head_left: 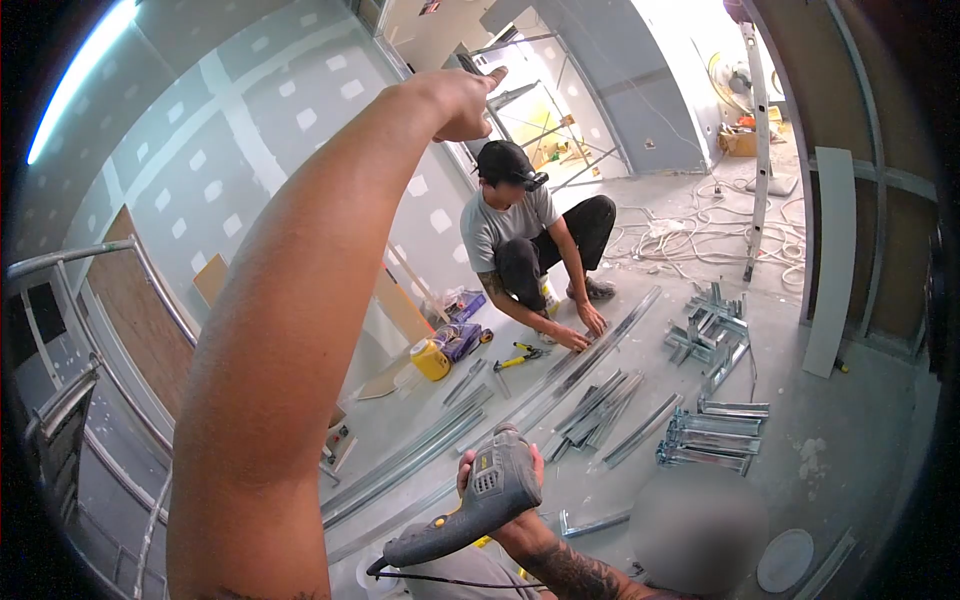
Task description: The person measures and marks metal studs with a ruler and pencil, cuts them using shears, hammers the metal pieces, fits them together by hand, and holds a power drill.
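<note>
My left arm reaches up across the view. At its end, my left hand (462,105) has its index finger stretched out toward the right and holds nothing that I can see. Low in the middle, my right hand (530,478) is wrapped around the body of a grey corded power drill (497,485). The drill's handle slants down to the left, and a black cord trails from it. Beyond the drill, a long metal channel (540,388) lies on the floor. Short metal channel pieces (597,408) lie close to it.
A crouching person (510,215) touches the long channel with both hands. Bent metal brackets (712,435) lie to the right. Yellow-handled snips (518,356) and a yellow container (430,360) are nearby. A metal frame (150,285) stands left; tangled cables (690,228) spread behind.
</note>
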`<state>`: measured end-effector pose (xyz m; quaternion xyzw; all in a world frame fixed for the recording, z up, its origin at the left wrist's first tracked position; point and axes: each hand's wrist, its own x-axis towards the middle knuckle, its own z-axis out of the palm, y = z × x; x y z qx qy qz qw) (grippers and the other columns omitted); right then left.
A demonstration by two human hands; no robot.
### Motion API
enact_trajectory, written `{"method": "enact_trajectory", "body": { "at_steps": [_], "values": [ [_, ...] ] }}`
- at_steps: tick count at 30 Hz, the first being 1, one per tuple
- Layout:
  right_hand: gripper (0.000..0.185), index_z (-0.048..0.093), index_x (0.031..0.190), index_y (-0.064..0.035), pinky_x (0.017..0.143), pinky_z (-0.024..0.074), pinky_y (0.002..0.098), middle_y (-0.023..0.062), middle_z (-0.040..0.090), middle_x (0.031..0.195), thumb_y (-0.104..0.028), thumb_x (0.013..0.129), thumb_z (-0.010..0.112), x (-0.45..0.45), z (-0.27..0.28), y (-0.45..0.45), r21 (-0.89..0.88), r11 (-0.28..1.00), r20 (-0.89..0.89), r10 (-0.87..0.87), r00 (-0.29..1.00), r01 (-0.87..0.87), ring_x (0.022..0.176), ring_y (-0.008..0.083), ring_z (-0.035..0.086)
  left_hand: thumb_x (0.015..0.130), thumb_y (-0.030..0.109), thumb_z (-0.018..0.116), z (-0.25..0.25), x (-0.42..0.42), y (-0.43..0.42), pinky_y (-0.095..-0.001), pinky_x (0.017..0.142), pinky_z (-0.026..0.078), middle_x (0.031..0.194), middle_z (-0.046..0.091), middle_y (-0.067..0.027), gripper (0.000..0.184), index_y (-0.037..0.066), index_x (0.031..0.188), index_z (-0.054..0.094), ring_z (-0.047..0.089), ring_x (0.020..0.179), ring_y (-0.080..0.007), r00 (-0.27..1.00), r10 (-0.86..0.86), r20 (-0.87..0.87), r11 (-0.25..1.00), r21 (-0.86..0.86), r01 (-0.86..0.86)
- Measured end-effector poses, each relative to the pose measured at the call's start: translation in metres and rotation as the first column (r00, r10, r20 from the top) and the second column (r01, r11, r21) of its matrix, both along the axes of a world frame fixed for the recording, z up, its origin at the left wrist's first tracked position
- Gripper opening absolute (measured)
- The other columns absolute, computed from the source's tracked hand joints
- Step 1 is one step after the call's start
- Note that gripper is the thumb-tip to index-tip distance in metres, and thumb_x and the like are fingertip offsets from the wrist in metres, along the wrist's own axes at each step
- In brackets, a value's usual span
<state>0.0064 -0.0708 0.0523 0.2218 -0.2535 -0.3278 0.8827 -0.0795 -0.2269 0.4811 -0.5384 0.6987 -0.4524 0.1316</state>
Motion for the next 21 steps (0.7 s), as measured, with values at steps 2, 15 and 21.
{"method": "enact_trajectory", "body": {
  "at_steps": [2, 15, 21],
  "values": [
    [0.073, 0.063, 0.100, -0.0040, 0.086, 0.0540, 0.0427, 0.0205, 0.064, 0.102, -0.073, 0.081, 0.049, 0.001, -0.001, -0.001, 0.007, 1.000, -0.010, 0.001, 1.000, -0.001, 0.092, 0.0346, 0.062, 0.091, 0.030, 0.060, -0.001, 0.002, -0.001, -0.0390, 0.103, 0.046, 0.132, 0.055, -0.0252, 0.082, 0.008, 0.155, 0.014, 0.057, 0.120, -0.0354, 1.000, -0.012, -0.007, 1.000, -0.002, 0.011],
    [0.070, 0.060, 0.107, -0.0081, 0.084, 0.0545, 0.0456, 0.0224, 0.061, 0.106, -0.072, 0.080, 0.050, 0.007, -0.010, -0.003, 0.000, 1.000, 0.015, 0.007, 1.000, -0.007, 0.092, 0.0374, 0.062, 0.092, 0.030, 0.059, -0.002, 0.011, -0.006, -0.0422, 0.106, 0.045, 0.138, 0.052, -0.0217, 0.080, 0.020, 0.156, 0.012, 0.055, 0.123, -0.0360, 0.999, -0.047, 0.010, 0.999, 0.007, 0.047],
    [0.072, 0.060, 0.109, -0.0081, 0.084, 0.0544, 0.0450, 0.0211, 0.061, 0.107, -0.073, 0.080, 0.050, 0.007, -0.010, -0.003, 0.014, 0.999, -0.025, 0.029, 0.999, -0.029, 0.092, 0.0367, 0.062, 0.091, 0.027, 0.060, -0.006, 0.009, -0.006, -0.0377, 0.099, 0.051, 0.141, 0.053, -0.0126, 0.079, 0.029, 0.156, 0.014, 0.060, 0.118, -0.0275, 0.999, -0.037, 0.014, 0.999, -0.034, 0.037]
  ]
}}
